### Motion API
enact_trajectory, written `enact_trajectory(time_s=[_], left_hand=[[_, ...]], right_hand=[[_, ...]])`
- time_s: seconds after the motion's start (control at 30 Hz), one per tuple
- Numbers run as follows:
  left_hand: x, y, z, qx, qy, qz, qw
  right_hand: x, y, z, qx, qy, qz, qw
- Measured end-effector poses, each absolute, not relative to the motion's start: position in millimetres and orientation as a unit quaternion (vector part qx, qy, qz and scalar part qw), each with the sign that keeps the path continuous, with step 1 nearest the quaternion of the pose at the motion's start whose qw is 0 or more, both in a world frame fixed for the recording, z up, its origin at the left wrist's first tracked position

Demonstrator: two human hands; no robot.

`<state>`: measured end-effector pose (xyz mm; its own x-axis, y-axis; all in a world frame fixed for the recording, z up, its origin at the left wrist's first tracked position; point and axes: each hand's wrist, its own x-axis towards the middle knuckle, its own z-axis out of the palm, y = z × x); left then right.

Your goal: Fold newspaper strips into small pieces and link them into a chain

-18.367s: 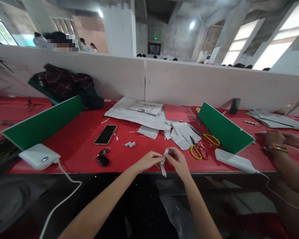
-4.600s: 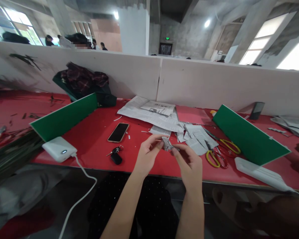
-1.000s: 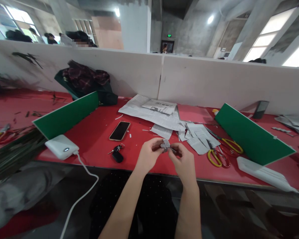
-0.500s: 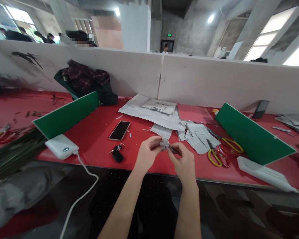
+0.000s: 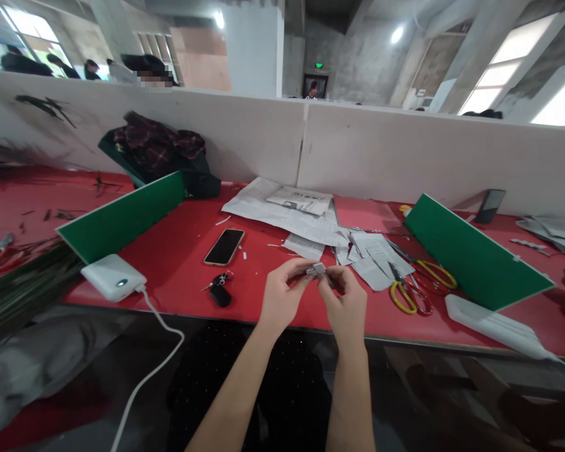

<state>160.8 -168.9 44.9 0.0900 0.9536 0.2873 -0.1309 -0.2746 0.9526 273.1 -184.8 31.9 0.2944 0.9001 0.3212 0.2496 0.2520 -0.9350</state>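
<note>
Between the fingertips of both hands is a small folded piece of newspaper (image 5: 316, 269), held just above the red table's front part. My left hand (image 5: 285, 292) pinches its left side. From the other side my right hand (image 5: 343, 298) grips it with thumb and curled fingers. The fingers cover much of the paper, so its full shape is hidden. Cut newspaper pieces (image 5: 376, 257) lie beyond my right hand, with yellow-handled scissors (image 5: 403, 296) to the right of it.
A phone (image 5: 225, 246) and keys (image 5: 220, 292) lie left of my hands. A white power bank (image 5: 113, 277) trails a cable over the edge. Green dividers (image 5: 122, 216) flank the workspace. Larger newspaper sheets (image 5: 249, 204) and a white power strip (image 5: 494, 326) are also on the table.
Both hands have turned the paper piece slightly, and it now shows a paler, flatter face. The view has shifted a little; the other things on the table stay put.
</note>
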Motion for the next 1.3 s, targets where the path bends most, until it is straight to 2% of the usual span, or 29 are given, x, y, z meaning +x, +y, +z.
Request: enact_trajectory(time_s=[0.2, 0.43, 0.83, 1.3], left_hand=[[157, -169, 50, 0.566, 0.335, 0.551, 0.514], [153, -162, 40, 0.525, 0.343, 0.561, 0.540], [151, -158, 37, 0.481, 0.334, 0.562, 0.584], [158, -159, 36, 0.484, 0.324, 0.552, 0.596]], right_hand=[[276, -186, 32, -0.533, -0.520, 0.291, 0.601], [276, -186, 34, -0.521, -0.572, 0.242, 0.586], [278, -183, 28, -0.493, -0.561, 0.294, 0.597], [275, -182, 30, -0.516, -0.565, 0.221, 0.604]])
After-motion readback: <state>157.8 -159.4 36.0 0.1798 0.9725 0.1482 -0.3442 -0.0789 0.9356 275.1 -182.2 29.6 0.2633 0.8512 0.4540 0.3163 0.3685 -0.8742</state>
